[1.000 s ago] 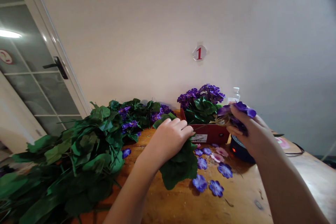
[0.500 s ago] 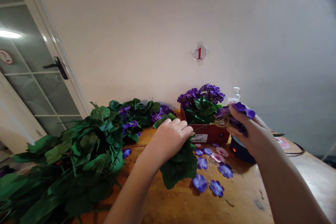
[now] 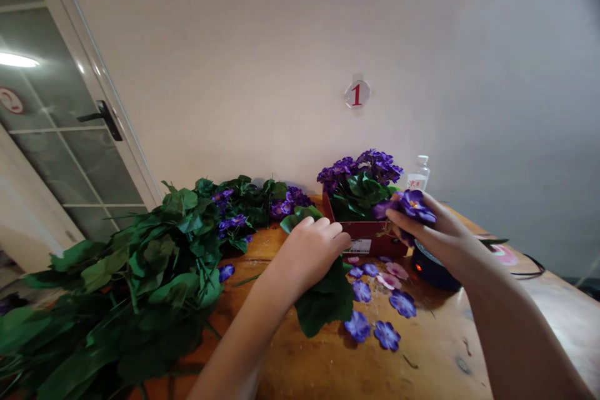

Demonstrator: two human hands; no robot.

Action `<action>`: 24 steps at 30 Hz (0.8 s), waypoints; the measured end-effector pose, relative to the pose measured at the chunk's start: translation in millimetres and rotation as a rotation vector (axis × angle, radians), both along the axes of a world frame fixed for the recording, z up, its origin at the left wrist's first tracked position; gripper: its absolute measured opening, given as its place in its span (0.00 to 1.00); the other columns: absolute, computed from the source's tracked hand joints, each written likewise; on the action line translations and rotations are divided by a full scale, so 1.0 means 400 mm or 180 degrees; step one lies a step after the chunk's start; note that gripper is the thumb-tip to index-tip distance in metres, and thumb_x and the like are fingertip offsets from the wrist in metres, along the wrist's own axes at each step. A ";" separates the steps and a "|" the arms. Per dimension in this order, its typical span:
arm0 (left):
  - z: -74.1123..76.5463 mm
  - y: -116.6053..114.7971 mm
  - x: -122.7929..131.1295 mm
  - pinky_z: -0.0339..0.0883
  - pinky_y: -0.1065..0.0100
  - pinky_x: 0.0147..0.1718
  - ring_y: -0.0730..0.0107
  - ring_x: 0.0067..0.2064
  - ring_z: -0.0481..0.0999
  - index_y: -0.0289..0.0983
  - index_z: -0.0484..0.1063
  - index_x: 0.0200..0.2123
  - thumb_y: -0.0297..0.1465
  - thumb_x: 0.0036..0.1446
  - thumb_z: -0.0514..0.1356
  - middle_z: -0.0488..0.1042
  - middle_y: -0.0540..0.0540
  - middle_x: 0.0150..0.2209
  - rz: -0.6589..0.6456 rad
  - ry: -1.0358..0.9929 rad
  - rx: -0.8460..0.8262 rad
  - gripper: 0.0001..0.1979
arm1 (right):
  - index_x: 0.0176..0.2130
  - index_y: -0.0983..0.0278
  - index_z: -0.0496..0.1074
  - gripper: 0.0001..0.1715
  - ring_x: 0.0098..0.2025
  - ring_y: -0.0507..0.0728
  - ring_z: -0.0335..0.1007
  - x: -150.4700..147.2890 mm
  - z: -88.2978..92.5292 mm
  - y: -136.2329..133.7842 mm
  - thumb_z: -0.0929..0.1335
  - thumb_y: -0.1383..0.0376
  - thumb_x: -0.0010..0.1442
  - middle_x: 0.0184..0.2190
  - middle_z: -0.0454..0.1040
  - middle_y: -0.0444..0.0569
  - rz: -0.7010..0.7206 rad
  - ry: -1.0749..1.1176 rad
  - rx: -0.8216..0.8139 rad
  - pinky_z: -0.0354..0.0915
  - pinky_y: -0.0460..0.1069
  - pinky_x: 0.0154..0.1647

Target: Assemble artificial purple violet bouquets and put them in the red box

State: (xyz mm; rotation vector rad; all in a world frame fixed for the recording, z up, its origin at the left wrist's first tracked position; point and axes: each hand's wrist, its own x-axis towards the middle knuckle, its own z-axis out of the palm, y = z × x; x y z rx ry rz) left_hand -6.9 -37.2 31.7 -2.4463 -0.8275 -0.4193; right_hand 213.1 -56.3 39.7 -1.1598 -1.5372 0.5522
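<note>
L hand closed round a bunch of fake green leaves, stems hidden under the palm. R hand curled narrow on purple fabric flowers, their base behind the fingers, can't make it out. Red box just past R hand; loose purple blooms on wooden table below, between hands.

A heap of artificial leaves is walling off the left side of the wooden bench, while a red box is blocking the way toward the wall, with a dark round appliance crowding in just beside it. Loose purple blossoms are lying scattered between the left hand and right hand. Bare wood is stretching along the bench's front right, leaving a passage for a hand beyond the blossoms.
</note>
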 end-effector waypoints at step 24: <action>-0.022 0.005 0.018 0.57 0.66 0.27 0.66 0.31 0.74 0.36 0.69 0.31 0.26 0.60 0.54 0.75 0.49 0.28 0.0054 -0.0143 -0.0372 0.06 | 0.34 0.62 0.71 0.19 0.34 0.56 0.69 0.011 -0.012 0.039 0.72 0.53 0.45 0.32 0.74 0.47 0.0046 -0.0573 -0.0021 0.67 0.50 0.36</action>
